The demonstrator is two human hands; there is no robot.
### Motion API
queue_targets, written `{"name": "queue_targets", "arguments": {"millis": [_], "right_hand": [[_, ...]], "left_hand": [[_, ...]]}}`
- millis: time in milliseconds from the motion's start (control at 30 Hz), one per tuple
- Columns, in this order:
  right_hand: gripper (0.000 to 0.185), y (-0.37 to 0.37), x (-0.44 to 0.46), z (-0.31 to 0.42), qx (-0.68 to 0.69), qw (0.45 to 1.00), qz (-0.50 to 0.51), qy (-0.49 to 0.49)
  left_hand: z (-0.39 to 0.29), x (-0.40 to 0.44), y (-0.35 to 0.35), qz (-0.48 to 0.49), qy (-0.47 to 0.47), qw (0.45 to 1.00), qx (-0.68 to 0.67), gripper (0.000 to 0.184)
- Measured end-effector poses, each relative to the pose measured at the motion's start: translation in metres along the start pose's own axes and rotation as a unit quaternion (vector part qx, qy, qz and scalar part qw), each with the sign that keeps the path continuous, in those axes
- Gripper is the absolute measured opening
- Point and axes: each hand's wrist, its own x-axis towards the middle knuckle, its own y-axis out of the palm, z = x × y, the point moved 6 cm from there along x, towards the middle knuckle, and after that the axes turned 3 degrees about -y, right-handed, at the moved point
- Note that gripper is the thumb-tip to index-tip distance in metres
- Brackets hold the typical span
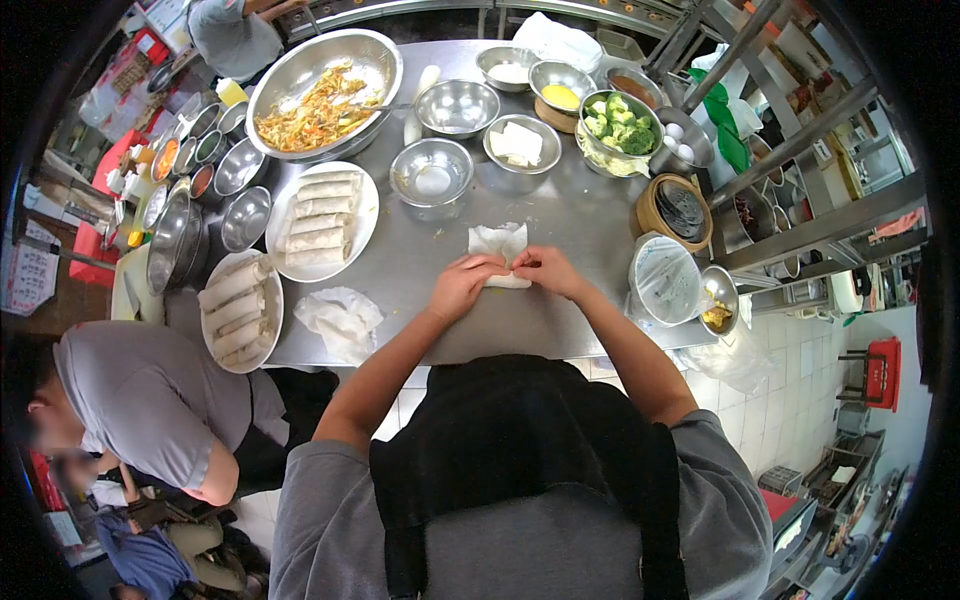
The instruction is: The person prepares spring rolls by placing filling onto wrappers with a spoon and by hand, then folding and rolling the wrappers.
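On the steel table in front of me lies a partly rolled spring roll (508, 282), its thin white wrapper (497, 238) still spread flat on the far side. My left hand (467, 284) rests over the roll's left end, fingers bent together against it. At the right end, my right hand (549, 272) pinches the wrapper with thumb and fingertips. The filling inside is hidden. To the left, finished rolls sit in rows on an oval white plate (368, 222) and on a second white plate (277, 345).
A large steel bowl (385, 62) of shredded filling stands at the back left. Several steel bowls line the back, including broccoli (620, 125) and eggs (683, 142). A crumpled white cloth (340, 322) lies left; a bag-lined tub (664, 280) stands right. A co-worker (150, 400) leans in at left.
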Motion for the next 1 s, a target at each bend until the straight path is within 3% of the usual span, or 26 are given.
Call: {"name": "queue_targets", "arguments": {"millis": [167,267,367,467,567,767,867,967,1000], "right_hand": [[0.014,0.0,0.004,0.002,-0.038,0.999,0.02,0.019],[0.013,-0.006,0.001,0.009,-0.077,0.995,-0.062,-0.017],[0.015,-0.009,-0.004,0.03,-0.207,0.968,-0.111,-0.087],[0.018,0.006,-0.001,0.025,-0.231,0.962,-0.076,-0.125],[0.018,0.013,0.001,0.034,-0.243,0.965,-0.023,-0.097],[0.012,0.011,0.01,0.018,-0.138,0.986,-0.071,-0.066],[0.01,0.012,0.013,0.022,-0.147,0.983,-0.069,-0.086],[0.017,0.012,0.011,0.028,-0.209,0.96,-0.077,-0.168],[0.021,0.011,0.009,0.027,-0.203,0.967,-0.061,-0.14]], "left_hand": [[0.005,0.001,0.005,0.051,0.005,0.998,0.038,0.03],[0.004,0.002,0.004,0.05,0.0,0.998,0.032,0.03],[0.008,-0.001,0.009,0.04,0.007,0.999,0.03,0.031],[0.005,0.0,0.007,0.037,-0.001,0.999,0.009,0.033],[0.002,-0.001,0.006,0.024,-0.026,0.999,0.024,0.035],[0.001,0.0,0.006,0.034,-0.011,0.999,0.037,0.032],[0.0,0.001,0.005,0.033,-0.012,0.999,0.014,0.03],[0.0,0.004,0.004,0.035,-0.007,0.999,-0.011,0.028],[0.002,0.005,0.005,0.038,-0.013,0.999,-0.015,0.027]]}}
